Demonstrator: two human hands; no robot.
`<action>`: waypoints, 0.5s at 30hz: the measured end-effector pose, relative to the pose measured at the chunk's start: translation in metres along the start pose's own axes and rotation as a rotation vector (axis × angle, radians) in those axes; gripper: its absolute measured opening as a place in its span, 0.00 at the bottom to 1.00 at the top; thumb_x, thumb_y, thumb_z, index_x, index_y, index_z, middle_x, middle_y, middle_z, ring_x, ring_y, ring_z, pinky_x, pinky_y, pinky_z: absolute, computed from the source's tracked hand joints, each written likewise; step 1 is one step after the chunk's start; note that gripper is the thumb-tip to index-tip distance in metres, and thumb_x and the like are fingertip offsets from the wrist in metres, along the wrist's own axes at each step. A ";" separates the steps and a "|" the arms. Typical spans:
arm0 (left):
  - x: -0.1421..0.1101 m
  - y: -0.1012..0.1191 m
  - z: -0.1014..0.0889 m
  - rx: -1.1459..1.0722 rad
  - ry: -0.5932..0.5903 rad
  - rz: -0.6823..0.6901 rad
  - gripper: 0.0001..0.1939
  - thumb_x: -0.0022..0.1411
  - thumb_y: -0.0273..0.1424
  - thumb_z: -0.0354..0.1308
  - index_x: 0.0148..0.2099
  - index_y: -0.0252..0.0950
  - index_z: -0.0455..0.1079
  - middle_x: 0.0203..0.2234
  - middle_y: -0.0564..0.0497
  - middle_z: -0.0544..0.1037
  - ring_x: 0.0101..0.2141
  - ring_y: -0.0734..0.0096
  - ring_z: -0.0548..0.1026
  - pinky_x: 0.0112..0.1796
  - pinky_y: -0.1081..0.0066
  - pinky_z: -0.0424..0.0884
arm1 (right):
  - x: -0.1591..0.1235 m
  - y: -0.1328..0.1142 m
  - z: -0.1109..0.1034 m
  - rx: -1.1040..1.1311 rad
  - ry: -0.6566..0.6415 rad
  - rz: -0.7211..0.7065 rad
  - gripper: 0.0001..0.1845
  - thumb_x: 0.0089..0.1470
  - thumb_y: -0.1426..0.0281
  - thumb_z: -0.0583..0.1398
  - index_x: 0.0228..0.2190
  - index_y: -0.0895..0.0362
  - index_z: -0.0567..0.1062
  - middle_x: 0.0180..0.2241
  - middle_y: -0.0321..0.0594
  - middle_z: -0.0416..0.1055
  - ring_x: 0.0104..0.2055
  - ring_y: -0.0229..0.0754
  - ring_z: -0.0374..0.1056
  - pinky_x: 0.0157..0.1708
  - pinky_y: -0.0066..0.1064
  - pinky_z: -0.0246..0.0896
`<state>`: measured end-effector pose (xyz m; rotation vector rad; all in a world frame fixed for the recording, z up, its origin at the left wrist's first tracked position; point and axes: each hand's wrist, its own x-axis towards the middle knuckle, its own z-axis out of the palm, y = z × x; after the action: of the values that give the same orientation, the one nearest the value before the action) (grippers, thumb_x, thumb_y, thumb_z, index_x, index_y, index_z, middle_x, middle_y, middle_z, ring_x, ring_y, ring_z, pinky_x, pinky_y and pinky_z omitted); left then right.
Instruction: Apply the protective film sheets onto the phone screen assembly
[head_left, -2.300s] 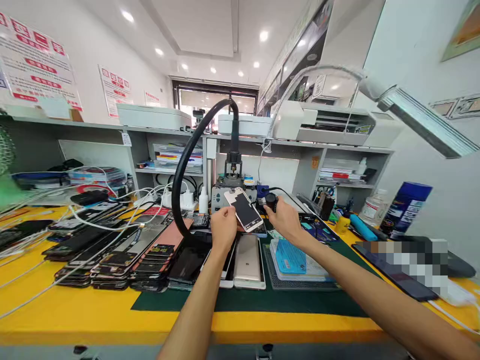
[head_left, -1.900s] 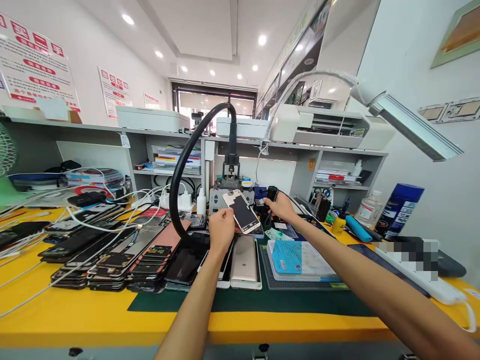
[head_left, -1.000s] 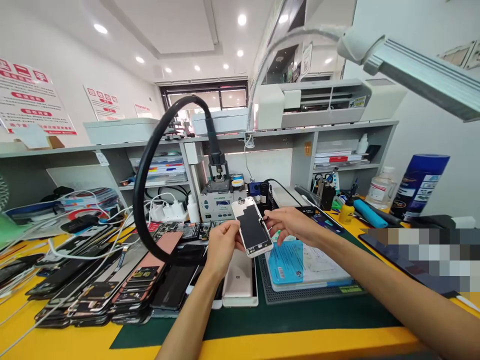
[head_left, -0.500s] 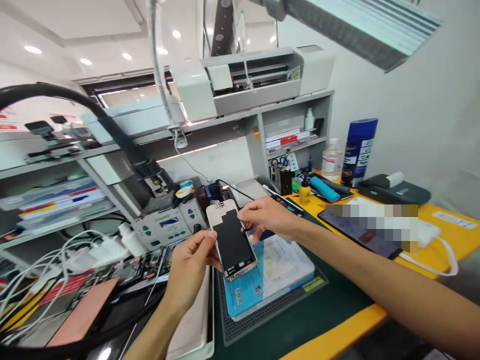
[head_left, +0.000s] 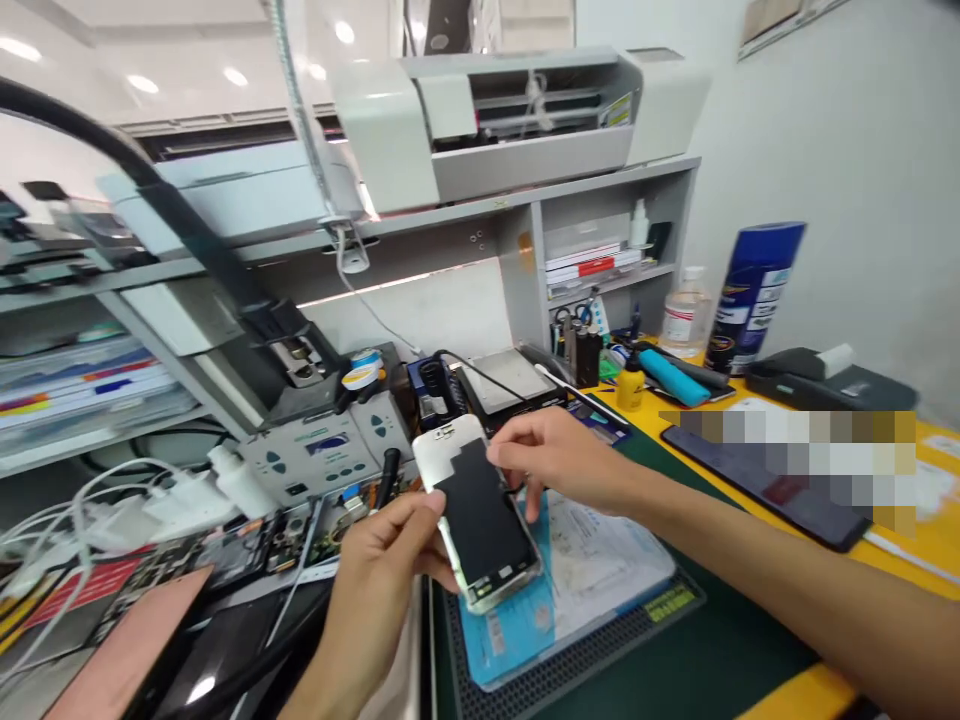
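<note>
A phone screen [head_left: 484, 515], its back side with a black sheet and silvery border turned up, is tilted above a blue and white package [head_left: 600, 565]. My left hand [head_left: 397, 555] grips its left edge, thumb on top and fingers underneath. At the upper right edge is my right hand [head_left: 559, 455], thumb and index finger pinched on the rim, other fingers curled below. Whether a thin flex cable is between those fingers I cannot make out. Under the package lies a dark grey perforated mat [head_left: 585, 660].
Behind stand a grey control station [head_left: 322, 445] and a shelf [head_left: 525, 205]. Loose boards and phone parts [head_left: 247, 545] lie left, with white chargers and cables [head_left: 161, 510]. On the right are a dark phone [head_left: 735, 480], a yellow bottle [head_left: 630, 385] and a blue spray can [head_left: 757, 300].
The camera view has shifted closer and turned slightly, so the lamp at the upper right has left the picture. Both hands keep about the same hold on the phone screen.
</note>
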<state>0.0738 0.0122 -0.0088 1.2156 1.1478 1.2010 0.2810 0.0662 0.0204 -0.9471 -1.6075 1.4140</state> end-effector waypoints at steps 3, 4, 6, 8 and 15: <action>-0.005 0.002 0.003 0.032 0.007 0.033 0.18 0.60 0.45 0.63 0.29 0.34 0.76 0.19 0.50 0.75 0.20 0.66 0.74 0.21 0.68 0.74 | -0.001 0.000 0.002 -0.015 0.014 -0.034 0.10 0.52 0.65 0.65 0.26 0.59 0.78 0.21 0.35 0.69 0.20 0.37 0.68 0.16 0.26 0.70; -0.006 0.003 0.004 0.042 0.009 0.048 0.20 0.61 0.45 0.63 0.27 0.34 0.74 0.19 0.49 0.75 0.19 0.67 0.74 0.21 0.68 0.74 | -0.001 0.000 0.002 -0.017 0.018 -0.042 0.11 0.53 0.63 0.65 0.26 0.59 0.78 0.21 0.35 0.69 0.21 0.37 0.68 0.16 0.26 0.70; -0.008 0.005 0.005 0.049 -0.005 0.073 0.21 0.61 0.46 0.62 0.26 0.35 0.74 0.19 0.49 0.75 0.19 0.67 0.74 0.22 0.67 0.75 | -0.002 -0.001 0.004 -0.023 0.028 -0.058 0.13 0.53 0.61 0.64 0.25 0.58 0.77 0.21 0.35 0.68 0.21 0.37 0.66 0.17 0.26 0.70; -0.009 0.007 0.006 0.055 -0.008 0.089 0.22 0.60 0.48 0.62 0.25 0.35 0.73 0.19 0.49 0.74 0.19 0.68 0.73 0.21 0.68 0.75 | -0.003 -0.002 0.005 -0.033 0.035 -0.071 0.14 0.53 0.60 0.65 0.25 0.58 0.77 0.21 0.34 0.68 0.21 0.36 0.66 0.17 0.27 0.69; -0.011 0.010 0.005 0.046 -0.019 0.114 0.22 0.60 0.49 0.62 0.25 0.35 0.73 0.18 0.50 0.72 0.18 0.68 0.73 0.21 0.70 0.74 | -0.006 -0.006 0.006 -0.077 0.023 -0.090 0.14 0.53 0.59 0.66 0.26 0.57 0.78 0.22 0.35 0.70 0.20 0.38 0.68 0.19 0.28 0.69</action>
<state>0.0782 0.0013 0.0012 1.3392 1.1096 1.2511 0.2778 0.0574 0.0250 -0.9200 -1.6768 1.2834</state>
